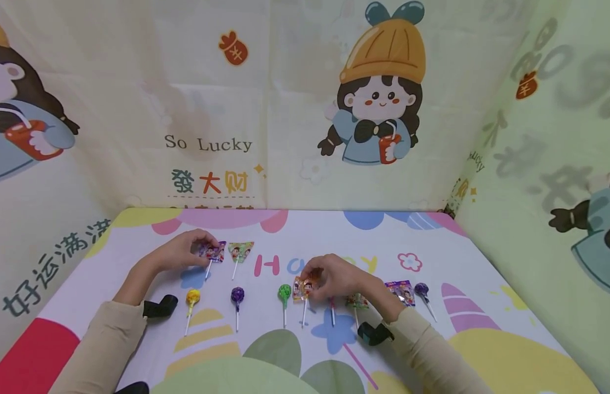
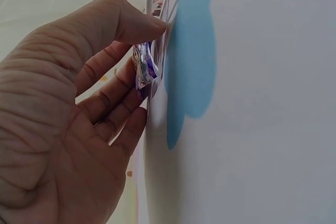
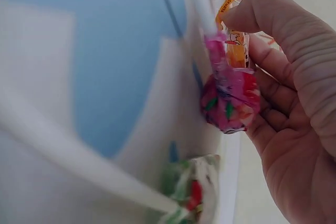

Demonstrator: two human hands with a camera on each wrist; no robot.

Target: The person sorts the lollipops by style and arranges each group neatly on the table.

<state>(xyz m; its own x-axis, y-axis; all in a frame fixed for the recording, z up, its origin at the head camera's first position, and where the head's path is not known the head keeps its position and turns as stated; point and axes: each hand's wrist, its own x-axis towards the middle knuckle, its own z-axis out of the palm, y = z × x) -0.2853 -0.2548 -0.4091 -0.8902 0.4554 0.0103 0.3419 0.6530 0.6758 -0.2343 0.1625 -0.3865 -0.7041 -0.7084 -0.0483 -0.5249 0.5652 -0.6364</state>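
Note:
At the back left, my left hand (image 1: 181, 250) holds a lollipop in a flat purple wrapper (image 1: 216, 252) between thumb and fingers, its white stick toward me. The left wrist view shows the thumb over the shiny purple wrapper (image 2: 144, 69), fingers behind it. Near the middle of the row, my right hand (image 1: 340, 275) pinches a lollipop in an orange wrapper (image 1: 298, 290). In the right wrist view, a round pink lollipop (image 3: 231, 106) stands close before the fingers, partly covering the orange wrapper (image 3: 239, 51). A green-wrapped lollipop (image 1: 356, 301) lies partly hidden under the right wrist.
A flat green lollipop (image 1: 241, 251) lies right of the left hand. Nearer me, a yellow (image 1: 192, 297), a purple (image 1: 238, 295) and a green round lollipop (image 1: 284, 293) form a row. At right lie a purple wrapper (image 1: 401, 292) and a dark purple lollipop (image 1: 422, 290).

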